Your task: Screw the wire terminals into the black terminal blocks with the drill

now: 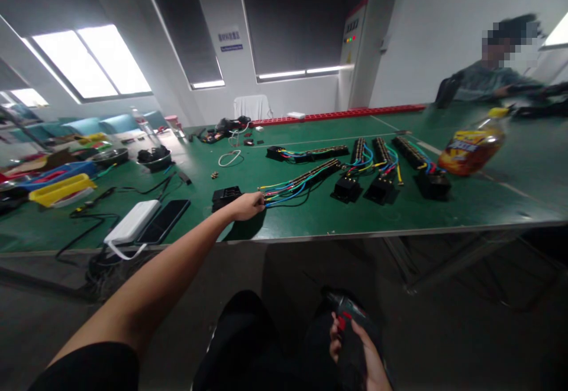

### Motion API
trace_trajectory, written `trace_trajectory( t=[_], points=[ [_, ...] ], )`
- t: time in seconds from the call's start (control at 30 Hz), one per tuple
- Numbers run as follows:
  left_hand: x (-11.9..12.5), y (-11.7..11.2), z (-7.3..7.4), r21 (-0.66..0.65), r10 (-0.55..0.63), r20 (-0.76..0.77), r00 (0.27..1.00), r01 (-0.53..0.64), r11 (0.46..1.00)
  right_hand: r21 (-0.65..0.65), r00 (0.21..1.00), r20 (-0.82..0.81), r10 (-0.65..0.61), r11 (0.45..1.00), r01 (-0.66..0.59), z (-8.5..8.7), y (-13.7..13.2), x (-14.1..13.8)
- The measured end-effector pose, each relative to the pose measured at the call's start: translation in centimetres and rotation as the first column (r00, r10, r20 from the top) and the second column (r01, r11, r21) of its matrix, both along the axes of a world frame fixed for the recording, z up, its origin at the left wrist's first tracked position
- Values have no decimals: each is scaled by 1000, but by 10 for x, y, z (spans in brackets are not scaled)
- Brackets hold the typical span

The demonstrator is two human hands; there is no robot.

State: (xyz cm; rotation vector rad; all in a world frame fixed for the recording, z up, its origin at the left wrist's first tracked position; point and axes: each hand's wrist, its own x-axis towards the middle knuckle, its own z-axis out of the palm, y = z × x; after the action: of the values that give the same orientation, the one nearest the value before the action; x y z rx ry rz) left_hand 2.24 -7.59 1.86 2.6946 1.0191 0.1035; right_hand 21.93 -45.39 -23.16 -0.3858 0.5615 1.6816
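Observation:
My left hand [247, 206] reaches onto the green table, its fingers closed at the wire ends beside a black connector block [225, 194]. From there, coloured wires [295, 187] run right to a long brass-studded terminal strip [322, 169]. Down by my lap, below the table edge, my right hand [370, 355] is wrapped round a cordless power screwdriver [348, 314], dark with red parts. Its tip points up and left, hard to make out against the dark floor.
Several similar wired blocks [381, 187] lie to the right, near an orange drink bottle [474, 142]. At left are a white power bank [133, 220], a phone [164, 220], cables, a yellow tray [62, 190] and bowls [154, 160]. Another person [483, 83] sits at the far right.

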Motion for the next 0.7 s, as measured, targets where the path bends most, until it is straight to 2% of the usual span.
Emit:
trace_trajectory(
  t=[0.27, 0.43, 0.7],
  points=[
    [-6, -12, 3, 73, -107, 32, 994, 104, 992, -7, 999, 34, -6, 1000, 6, 4, -1, -1],
    [-7, -19, 6, 98, -116, 57, 992, 110, 989, 9, 996, 88, 3, 1000, -4, 3, 0, -1],
    [-15, -15, 8, 118, -120, 78, 990, 110, 987, 22, 998, 55, -7, 1000, 5, 4, 0, -1]
  ],
)
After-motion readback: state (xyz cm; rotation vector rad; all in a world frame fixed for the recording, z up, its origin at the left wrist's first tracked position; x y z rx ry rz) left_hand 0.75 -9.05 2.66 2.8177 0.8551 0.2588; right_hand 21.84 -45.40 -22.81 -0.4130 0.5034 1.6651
